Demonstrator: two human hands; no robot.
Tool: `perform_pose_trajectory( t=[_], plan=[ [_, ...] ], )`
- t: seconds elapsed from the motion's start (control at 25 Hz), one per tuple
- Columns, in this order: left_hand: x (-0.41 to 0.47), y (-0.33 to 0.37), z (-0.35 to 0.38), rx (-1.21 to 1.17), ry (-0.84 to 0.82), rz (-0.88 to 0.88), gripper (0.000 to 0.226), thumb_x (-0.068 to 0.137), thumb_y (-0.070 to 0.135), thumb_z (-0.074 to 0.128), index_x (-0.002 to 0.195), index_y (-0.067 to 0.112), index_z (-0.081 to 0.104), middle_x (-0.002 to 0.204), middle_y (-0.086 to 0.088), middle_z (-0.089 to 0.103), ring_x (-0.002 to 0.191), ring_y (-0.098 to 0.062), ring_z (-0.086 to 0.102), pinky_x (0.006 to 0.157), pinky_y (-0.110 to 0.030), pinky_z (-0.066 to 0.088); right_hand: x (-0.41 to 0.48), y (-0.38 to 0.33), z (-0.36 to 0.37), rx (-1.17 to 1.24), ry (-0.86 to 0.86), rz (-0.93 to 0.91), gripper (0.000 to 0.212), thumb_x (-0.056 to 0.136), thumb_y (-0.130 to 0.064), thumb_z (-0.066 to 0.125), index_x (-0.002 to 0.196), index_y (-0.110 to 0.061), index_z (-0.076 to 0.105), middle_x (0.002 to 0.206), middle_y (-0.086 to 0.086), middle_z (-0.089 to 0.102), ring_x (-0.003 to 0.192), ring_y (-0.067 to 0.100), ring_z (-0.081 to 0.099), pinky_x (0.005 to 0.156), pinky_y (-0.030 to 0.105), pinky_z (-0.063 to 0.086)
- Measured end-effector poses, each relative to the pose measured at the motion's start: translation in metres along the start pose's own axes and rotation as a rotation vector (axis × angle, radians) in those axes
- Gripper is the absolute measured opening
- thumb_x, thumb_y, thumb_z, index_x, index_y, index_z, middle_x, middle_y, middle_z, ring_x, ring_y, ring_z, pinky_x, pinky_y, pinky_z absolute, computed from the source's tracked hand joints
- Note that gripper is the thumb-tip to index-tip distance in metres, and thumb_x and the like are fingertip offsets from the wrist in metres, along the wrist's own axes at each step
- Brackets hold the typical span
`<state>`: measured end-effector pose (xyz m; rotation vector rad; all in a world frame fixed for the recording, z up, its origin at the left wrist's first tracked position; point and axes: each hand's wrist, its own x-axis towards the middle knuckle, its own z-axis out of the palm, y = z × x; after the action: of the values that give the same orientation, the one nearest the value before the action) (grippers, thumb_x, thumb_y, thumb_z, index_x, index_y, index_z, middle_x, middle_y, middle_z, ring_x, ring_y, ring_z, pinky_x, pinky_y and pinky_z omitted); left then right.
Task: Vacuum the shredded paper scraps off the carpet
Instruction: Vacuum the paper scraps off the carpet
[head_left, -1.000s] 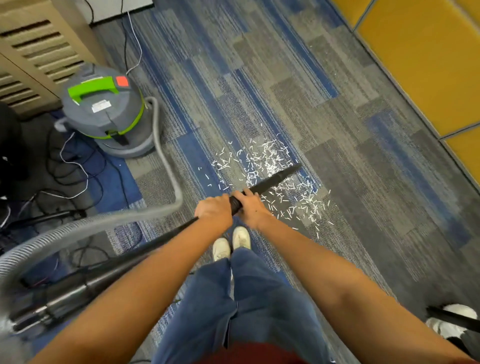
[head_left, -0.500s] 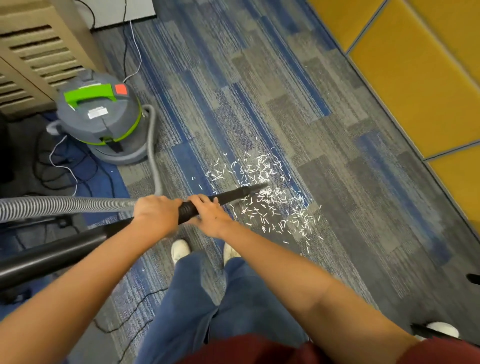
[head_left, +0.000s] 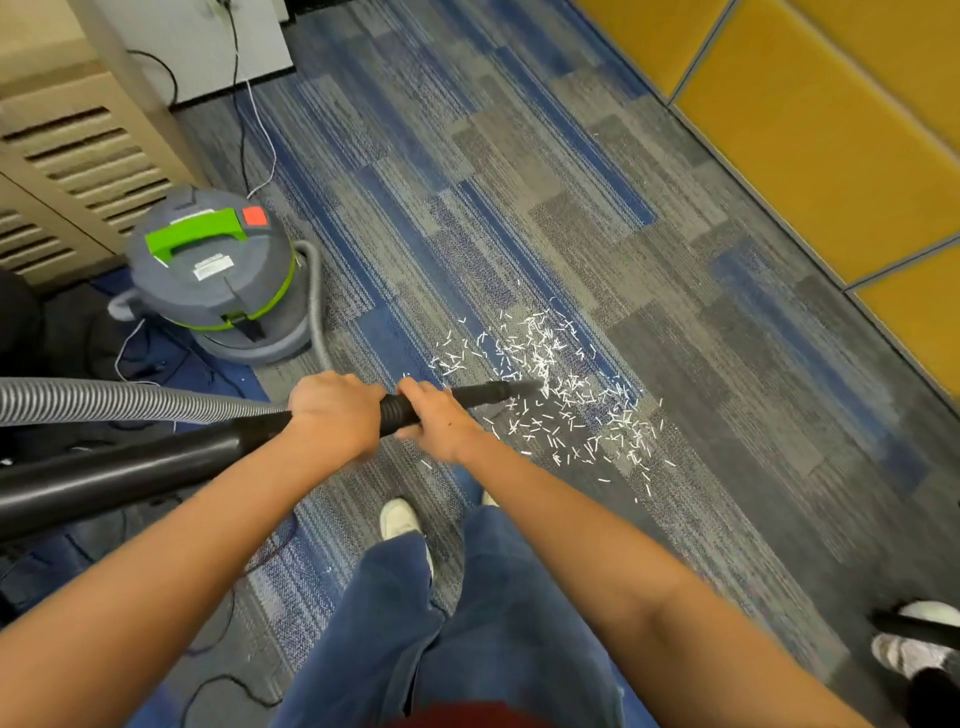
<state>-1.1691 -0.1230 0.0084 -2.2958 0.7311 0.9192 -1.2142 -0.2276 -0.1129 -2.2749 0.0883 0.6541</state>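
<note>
We stand on the striped carpet (head_left: 519, 182), the vacuum (head_left: 218, 280) at far left. Our left hand (head_left: 335, 415) and right hand (head_left: 441, 426) curl round its wand (head_left: 130, 473), whose tip sits among the paper scraps (head_left: 561, 405) right of centre. We judge nearly all are yet to lift.

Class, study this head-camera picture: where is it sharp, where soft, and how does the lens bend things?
Head view: the paper scraps and carpet at the centre are crisp; the left hand and the forearms near the bottom edge look smeared; the yellow wall panels slant and fan out, a wide-angle effect; light is even, no glare.
</note>
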Motion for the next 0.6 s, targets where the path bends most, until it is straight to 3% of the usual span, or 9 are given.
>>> perform_pose_trajectory(
  t=[0.08,0.24,0.4,0.6],
  plan=[
    [0.002,-0.003,-0.004,-0.007,-0.009,-0.011,0.052,0.085,0.022,0.061,0.133,0.025,0.042,0.117,-0.001,0.055,0.11,-0.023,0.057,0.079,-0.033,0.049,0.004,-0.001,-0.004,0.016,0.007,-0.01,0.035,0.088,-0.009,0.063,0.116,-0.001,0.043,0.11,0.017,0.051,0.097,0.027,0.045,0.107,0.054,0.026],
    [0.004,0.003,-0.018,0.026,-0.054,0.008,0.06,0.08,0.015,0.067,0.134,0.025,0.042,0.118,-0.002,0.054,0.111,-0.023,0.056,0.079,-0.033,0.048,0.002,0.006,-0.008,0.012,0.026,-0.001,0.039,0.086,-0.009,0.065,0.118,-0.002,0.043,0.11,0.018,0.052,0.104,0.034,0.049,0.106,0.055,0.028],
    [0.011,0.014,-0.031,0.046,-0.054,0.032,0.064,0.078,0.012,0.067,0.134,0.026,0.041,0.117,-0.002,0.055,0.11,-0.023,0.056,0.073,-0.031,0.045,-0.001,0.025,-0.014,0.013,0.023,0.026,0.039,0.085,-0.012,0.068,0.115,-0.006,0.043,0.107,0.014,0.052,0.1,0.032,0.051,0.101,0.054,0.034],
    [0.019,0.023,-0.042,0.042,-0.026,0.012,0.056,0.08,0.015,0.066,0.13,0.025,0.045,0.112,0.0,0.056,0.108,-0.021,0.057,0.075,-0.031,0.048,0.008,0.033,-0.028,0.025,0.029,0.013,0.037,0.085,-0.01,0.067,0.114,-0.007,0.045,0.107,0.014,0.053,0.098,0.033,0.053,0.103,0.054,0.032]
  ],
)
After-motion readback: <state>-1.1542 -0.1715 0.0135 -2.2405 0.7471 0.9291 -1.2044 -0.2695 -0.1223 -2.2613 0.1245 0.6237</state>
